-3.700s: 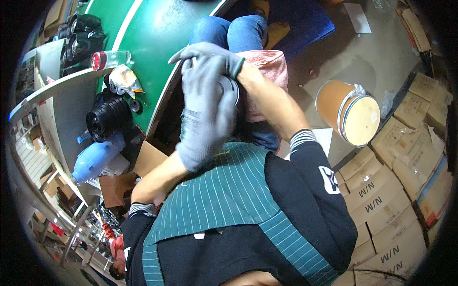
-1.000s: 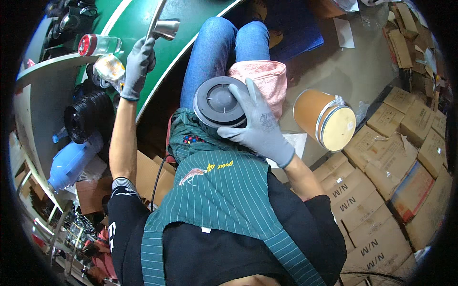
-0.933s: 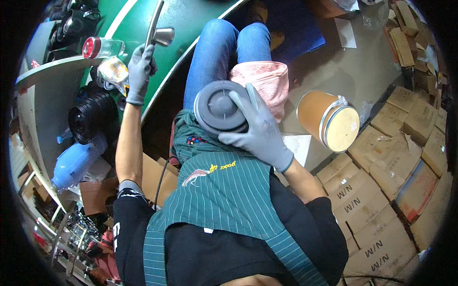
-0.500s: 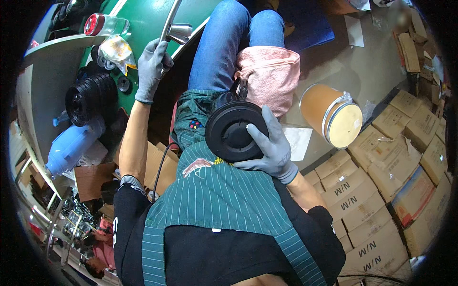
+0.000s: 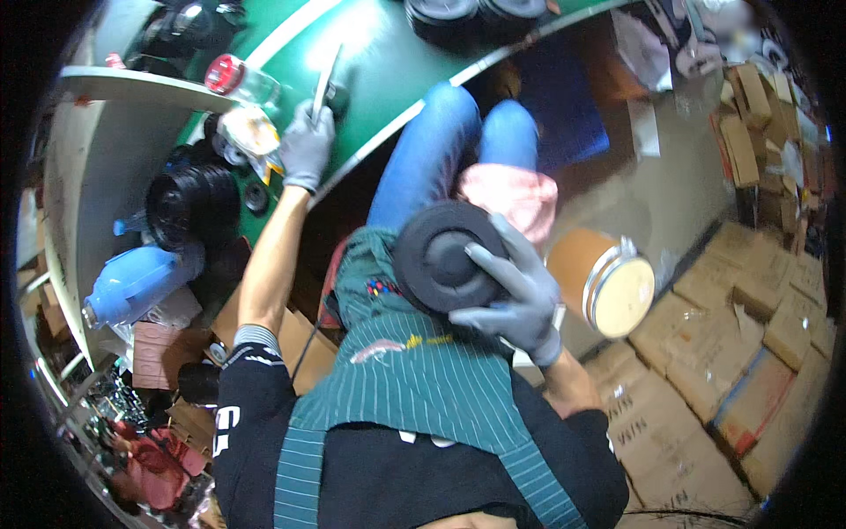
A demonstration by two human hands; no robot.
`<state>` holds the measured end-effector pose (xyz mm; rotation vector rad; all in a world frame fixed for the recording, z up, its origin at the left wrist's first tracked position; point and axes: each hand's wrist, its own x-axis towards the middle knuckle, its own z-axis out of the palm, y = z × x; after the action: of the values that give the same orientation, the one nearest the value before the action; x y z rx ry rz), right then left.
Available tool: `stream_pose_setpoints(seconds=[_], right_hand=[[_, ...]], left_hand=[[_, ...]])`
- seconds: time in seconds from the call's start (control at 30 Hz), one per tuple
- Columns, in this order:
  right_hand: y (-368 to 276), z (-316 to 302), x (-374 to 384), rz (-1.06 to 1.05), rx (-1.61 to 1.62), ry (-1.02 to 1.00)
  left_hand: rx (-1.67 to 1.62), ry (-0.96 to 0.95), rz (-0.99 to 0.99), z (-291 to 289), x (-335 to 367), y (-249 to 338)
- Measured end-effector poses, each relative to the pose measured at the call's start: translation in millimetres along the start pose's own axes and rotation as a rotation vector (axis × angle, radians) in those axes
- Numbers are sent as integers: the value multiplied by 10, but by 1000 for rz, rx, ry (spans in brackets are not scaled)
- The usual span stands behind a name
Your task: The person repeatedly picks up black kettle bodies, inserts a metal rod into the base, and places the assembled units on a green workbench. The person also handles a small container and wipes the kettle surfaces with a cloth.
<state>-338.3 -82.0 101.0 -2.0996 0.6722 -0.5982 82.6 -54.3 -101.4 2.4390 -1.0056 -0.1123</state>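
My left hand (image 5: 306, 152), in a grey glove, is closed round a slim metal-shafted tool (image 5: 328, 78) over the green table. The shaft points away from me, and a blurred darker part sits beside it near my fingers. Above my lap, my right hand (image 5: 518, 295), also gloved, grips a black round disc-shaped part (image 5: 425, 256) by its right side. Fingers lie across its face, which has a raised round centre and a wide rim. A pink towel (image 5: 507, 194) covers my knee just beyond the disc.
On the green table (image 5: 388, 75) are a red-lidded jar (image 5: 231, 78), a plastic bag (image 5: 249, 130) and stacked black rings (image 5: 189, 203). More black round parts (image 5: 445, 11) stand at the far edge. A brown drum (image 5: 577, 264) and cardboard boxes (image 5: 696, 353) stand to the right.
The view has shifted, and the table shows farther right. The disc now shows its raised centre more and is tilted differently in my right hand. The tool in my left hand appears foreshortened.
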Motion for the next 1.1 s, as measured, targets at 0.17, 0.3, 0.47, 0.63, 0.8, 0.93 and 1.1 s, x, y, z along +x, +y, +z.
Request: stream_pose_setpoints(seconds=[0.17, 0.3, 0.47, 0.63, 0.8, 0.93, 1.1], right_hand=[[119, -277, 203, 187, 578, 454], [1030, -87, 70, 342, 634, 545], [1256, 436, 826, 534, 1436, 304], [983, 215, 1608, 679, 1441, -162], [2018, 42, 889, 476, 1382, -919], [2079, -19, 783, 354, 1719, -833], [2216, 28, 651, 498, 1981, -765]], left_hand=[[32, 53, 219, -365, -105, 186], [-388, 255, 799, -975, -608, 584], [-626, 189, 868, -910, -809, 932], [-294, 243, 561, -1448, 85, 1173], [-172, 393, 446, -1231, 1785, 1246], [109, 439, 419, -780, 3069, 1401], [32, 360, 377, -305, 4011, 1675]])
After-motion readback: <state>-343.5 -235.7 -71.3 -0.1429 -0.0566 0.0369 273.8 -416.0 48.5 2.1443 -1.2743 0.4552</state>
